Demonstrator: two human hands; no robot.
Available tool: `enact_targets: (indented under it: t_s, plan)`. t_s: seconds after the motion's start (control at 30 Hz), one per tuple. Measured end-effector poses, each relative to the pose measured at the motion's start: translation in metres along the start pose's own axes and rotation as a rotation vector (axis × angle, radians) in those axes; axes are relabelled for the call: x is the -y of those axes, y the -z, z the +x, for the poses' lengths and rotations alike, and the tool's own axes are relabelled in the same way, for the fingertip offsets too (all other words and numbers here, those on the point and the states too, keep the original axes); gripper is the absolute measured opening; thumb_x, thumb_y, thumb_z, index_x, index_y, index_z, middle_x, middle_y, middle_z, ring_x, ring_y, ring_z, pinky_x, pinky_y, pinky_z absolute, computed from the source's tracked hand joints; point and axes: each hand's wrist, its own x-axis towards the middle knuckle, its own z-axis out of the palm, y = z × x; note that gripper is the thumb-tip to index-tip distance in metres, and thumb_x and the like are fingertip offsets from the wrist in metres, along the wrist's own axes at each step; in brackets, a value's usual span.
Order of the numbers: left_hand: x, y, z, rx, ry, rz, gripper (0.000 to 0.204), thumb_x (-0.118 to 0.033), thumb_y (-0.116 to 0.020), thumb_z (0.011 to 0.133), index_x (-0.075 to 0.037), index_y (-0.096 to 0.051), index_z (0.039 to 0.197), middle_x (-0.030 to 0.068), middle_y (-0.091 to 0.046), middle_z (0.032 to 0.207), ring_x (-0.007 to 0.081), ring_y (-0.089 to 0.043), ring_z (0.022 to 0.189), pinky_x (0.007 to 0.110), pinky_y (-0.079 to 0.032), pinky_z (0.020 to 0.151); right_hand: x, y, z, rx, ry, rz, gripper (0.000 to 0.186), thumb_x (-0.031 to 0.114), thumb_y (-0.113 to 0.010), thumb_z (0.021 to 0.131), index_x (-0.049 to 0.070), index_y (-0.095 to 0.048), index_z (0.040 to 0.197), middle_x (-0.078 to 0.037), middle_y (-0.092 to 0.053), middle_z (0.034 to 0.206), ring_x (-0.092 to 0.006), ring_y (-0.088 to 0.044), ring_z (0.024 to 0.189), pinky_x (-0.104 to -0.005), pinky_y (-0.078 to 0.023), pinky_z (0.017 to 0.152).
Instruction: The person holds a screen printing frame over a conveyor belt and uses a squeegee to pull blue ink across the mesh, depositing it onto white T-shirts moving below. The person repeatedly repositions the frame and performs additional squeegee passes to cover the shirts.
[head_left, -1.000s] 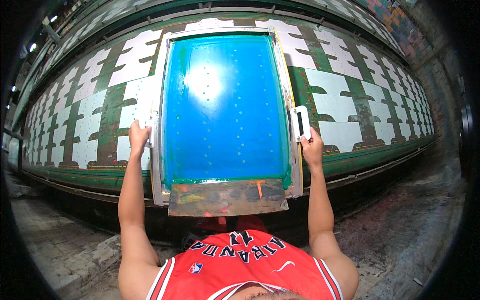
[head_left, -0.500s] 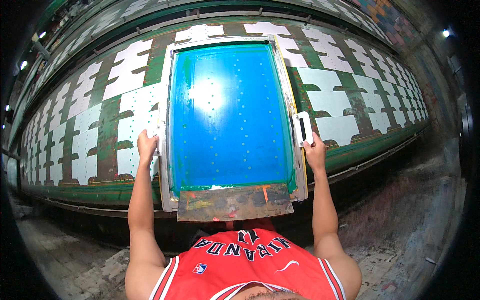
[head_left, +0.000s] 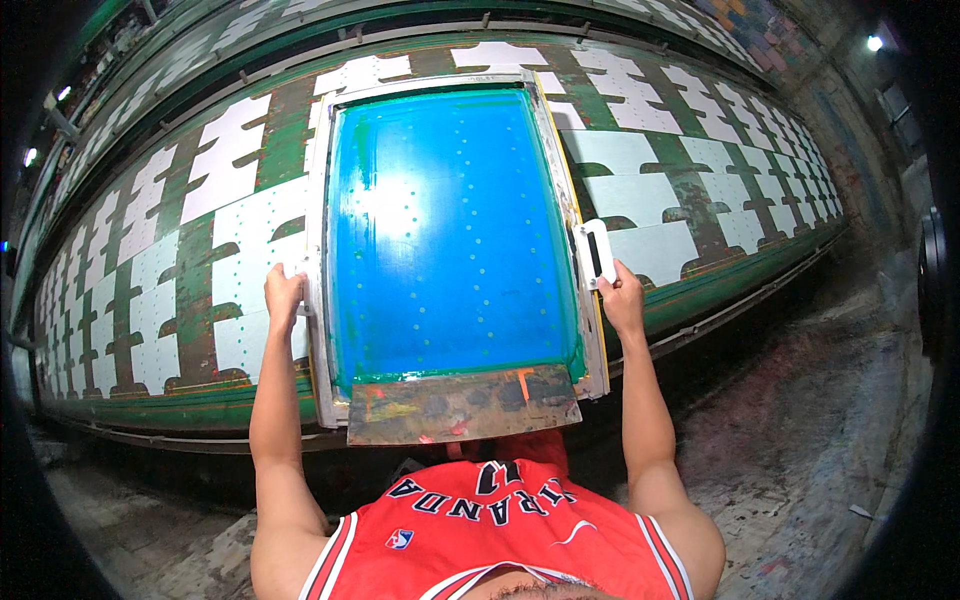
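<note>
A large screen-printing frame with blue mesh and green edges spans the middle of the view, over the long table. Dotted marks run in rows down the mesh. My left hand is closed round a handle on the frame's left side, mostly hidden by the fingers. On the opposite side, my right hand grips the lower part of a white handle. A paint-stained board sticks out from the frame's near end, towards my body. Whether the frame touches the table cannot be made out.
White cut fabric panels lie in rows on the green-brown printing table, left and right of the frame. A rail runs along the table's near edge. Another table with panels stands beyond. Worn floor lies at right.
The frame has shifted a little to the right over the table, with both hands keeping their grip. More of the fabric panel left of it shows. The whole view has also moved slightly.
</note>
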Motion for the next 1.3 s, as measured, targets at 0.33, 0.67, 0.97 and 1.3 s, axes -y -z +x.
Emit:
enact_targets:
  t_s: [0.33, 0.67, 0.97, 1.3]
  plan:
    - [-0.024, -0.016, -0.027, 0.018, -0.110, 0.017, 0.030, -0.005, -0.071, 0.078, 0.005, -0.066, 0.105, 0.0145, -0.071, 0.083, 0.0198, -0.068, 0.069, 0.035, -0.053, 0.061, -0.013, 0.012, 0.022, -0.028, 0.047, 0.086, 0.024, 0.011, -0.067, 0.085, -0.005, -0.064, 0.103, -0.015, -0.068, 0.083, -0.0225, -0.064, 0.071, -0.0380, -0.049, 0.065]
    - [-0.001, -0.072, -0.018, -0.057, -0.083, 0.055, 0.032, -0.003, -0.074, 0.070, 0.006, -0.063, 0.099, 0.0243, -0.072, 0.092, 0.0356, -0.072, 0.087, 0.043, -0.055, 0.077, -0.039, -0.003, 0.078, -0.053, 0.056, 0.057, 0.030, 0.014, -0.068, 0.084, -0.004, -0.065, 0.108, -0.018, -0.071, 0.093, -0.0304, -0.070, 0.086, -0.0403, -0.052, 0.076]
    - [0.034, -0.061, -0.015, -0.129, -0.052, 0.096, 0.036, -0.001, -0.068, 0.070, 0.006, -0.065, 0.106, 0.0213, -0.071, 0.094, 0.0317, -0.070, 0.084, 0.041, -0.054, 0.076, -0.070, -0.044, 0.061, 0.050, -0.157, 0.072, 0.041, 0.011, -0.070, 0.085, -0.005, -0.063, 0.123, -0.018, -0.073, 0.107, -0.0266, -0.071, 0.098, -0.0388, -0.053, 0.085]
    - [0.088, -0.074, -0.040, -0.197, -0.088, 0.120, 0.035, -0.007, -0.065, 0.077, 0.005, -0.064, 0.110, 0.0288, -0.071, 0.095, 0.0438, -0.070, 0.091, 0.048, -0.053, 0.082, -0.111, -0.064, 0.020, 0.110, -0.188, 0.131, 0.041, 0.011, -0.069, 0.088, -0.003, -0.063, 0.126, -0.014, -0.072, 0.104, -0.0213, -0.070, 0.089, -0.0355, -0.054, 0.077]
